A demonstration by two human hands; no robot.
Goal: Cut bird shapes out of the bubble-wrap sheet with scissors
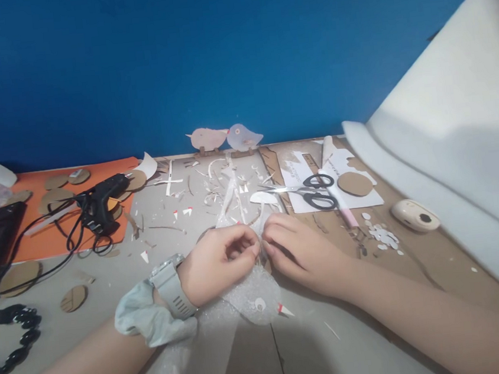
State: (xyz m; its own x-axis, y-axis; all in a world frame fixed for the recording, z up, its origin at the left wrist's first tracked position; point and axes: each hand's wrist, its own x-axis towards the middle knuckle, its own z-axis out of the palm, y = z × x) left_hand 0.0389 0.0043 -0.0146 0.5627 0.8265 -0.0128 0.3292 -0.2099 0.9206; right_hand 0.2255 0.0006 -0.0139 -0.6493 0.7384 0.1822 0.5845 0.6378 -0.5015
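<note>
Plastic cutout (253, 298), translucent, bird-shaped, with a small eye and a red-tipped beak: we are keeping it low over the bench (107, 273), right in front of us, its upper edge between our fingertips. Left hand (219, 261), watch and scrunchie at the wrist, is pinching that edge. Right hand (303, 250) is pinching the same edge, and the fingertips of both are nearly touching.

Handling, as we are judging it: very light, thin, limp, probably slick, and quick to crease or tear. It is best taken by the rim with the fingertips, away from the eye and beak pieces.

Around it:
- scissors (316, 190) and a pink pen (345, 209), lying just beyond the right hand
- paper scraps (213, 185), littering the bench behind the cutout
- glue gun (102, 205) with a trailing cord, on an orange sheet (41, 238) to the left, well apart
- cardboard discs (73, 298), near the left wrist
- two cardboard birds (224, 137), standing at the blue wall

Nothing is standing between the hands and the cutout. The loose scraps are lying closest.
</note>
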